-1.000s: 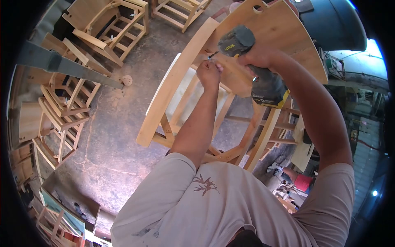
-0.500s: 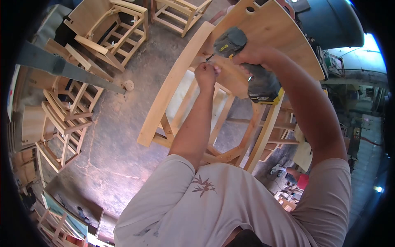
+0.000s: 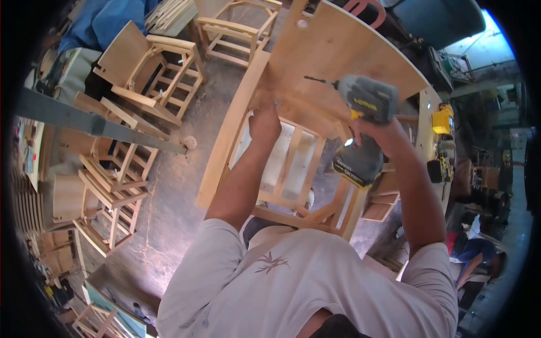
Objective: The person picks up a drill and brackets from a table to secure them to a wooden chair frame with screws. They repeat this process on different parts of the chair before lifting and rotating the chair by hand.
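My right hand point(image 3: 385, 135) is wrapped round the grip of a dark cordless drill point(image 3: 369, 100) with yellow trim. Its long bit point(image 3: 318, 79) points left over the plywood back panel point(image 3: 355, 48) of a wooden chair, apart from the wood. My left hand point(image 3: 265, 119) is closed at the inner corner, where the chair's side rail point(image 3: 234, 132) meets the back. Whatever its fingers pinch is hidden or too small to name. Below the hands are the slats point(image 3: 286, 155) of the chair's frame.
Several wooden chairs point(image 3: 160, 73) stand to the left and at the back. A grey metal bar point(image 3: 112, 127) crosses the left side. Yellow tools point(image 3: 443, 121) lie on the bench at right, near a large blue-grey container point(image 3: 439, 22). Another person point(image 3: 476, 250) is at lower right.
The drill has moved right and away from the inner corner, and its bit now shows. My left hand has shifted left and down, closer to the side rail. The view has turned slightly.
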`<state>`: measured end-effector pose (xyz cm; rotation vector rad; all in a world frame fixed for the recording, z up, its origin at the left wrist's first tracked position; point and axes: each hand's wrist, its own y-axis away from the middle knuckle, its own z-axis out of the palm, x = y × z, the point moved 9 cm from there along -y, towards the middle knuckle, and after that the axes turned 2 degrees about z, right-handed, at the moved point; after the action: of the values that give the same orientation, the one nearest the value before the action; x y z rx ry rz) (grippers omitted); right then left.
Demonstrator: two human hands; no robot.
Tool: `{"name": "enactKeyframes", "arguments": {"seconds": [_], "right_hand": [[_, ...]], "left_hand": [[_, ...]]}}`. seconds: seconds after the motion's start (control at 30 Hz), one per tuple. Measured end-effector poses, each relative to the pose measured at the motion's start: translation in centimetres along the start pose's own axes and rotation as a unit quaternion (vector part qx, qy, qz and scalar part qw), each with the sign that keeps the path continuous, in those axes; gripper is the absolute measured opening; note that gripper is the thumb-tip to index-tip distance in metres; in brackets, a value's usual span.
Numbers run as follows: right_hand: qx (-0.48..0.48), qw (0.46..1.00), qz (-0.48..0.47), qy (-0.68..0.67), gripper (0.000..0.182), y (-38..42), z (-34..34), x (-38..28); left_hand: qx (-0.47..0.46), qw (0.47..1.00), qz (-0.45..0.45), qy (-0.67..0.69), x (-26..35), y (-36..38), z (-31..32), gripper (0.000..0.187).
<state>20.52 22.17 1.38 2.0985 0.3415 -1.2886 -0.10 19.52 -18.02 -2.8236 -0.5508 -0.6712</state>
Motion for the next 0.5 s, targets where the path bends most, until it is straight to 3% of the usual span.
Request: {"name": "enactKeyframes", "arguments": {"seconds": [0.07,0.27,0.4,0.47,0.5], "right_hand": [[0.034,0.999,0.002,-0.035,0.022,3.3,-1.3,1.1],[0.085,0.985,-0.066,-0.134,0.026,11.6,-4.0,4.4],[0.103,0.967,-0.088,-0.217,0.026,14.9,-5.9,7.1],[0.115,0.972,-0.076,-0.188,0.027,16.7,-7.8,10.0],[0.109,0.971,-0.090,-0.191,0.027,17.5,-8.6,10.9]], "left_hand": [[-0.097,0.994,-0.004,-0.052,0.2,0.4,0.6,0.075],[-0.124,0.984,0.021,-0.129,0.4,1.4,1.4,0.080],[-0.117,0.982,0.026,-0.144,-0.4,1.7,2.0,0.079],[0.028,0.987,0.109,-0.118,-0.5,1.1,1.2,0.080],[0.024,0.988,0.113,-0.104,-1.1,0.6,1.1,0.076]]}}
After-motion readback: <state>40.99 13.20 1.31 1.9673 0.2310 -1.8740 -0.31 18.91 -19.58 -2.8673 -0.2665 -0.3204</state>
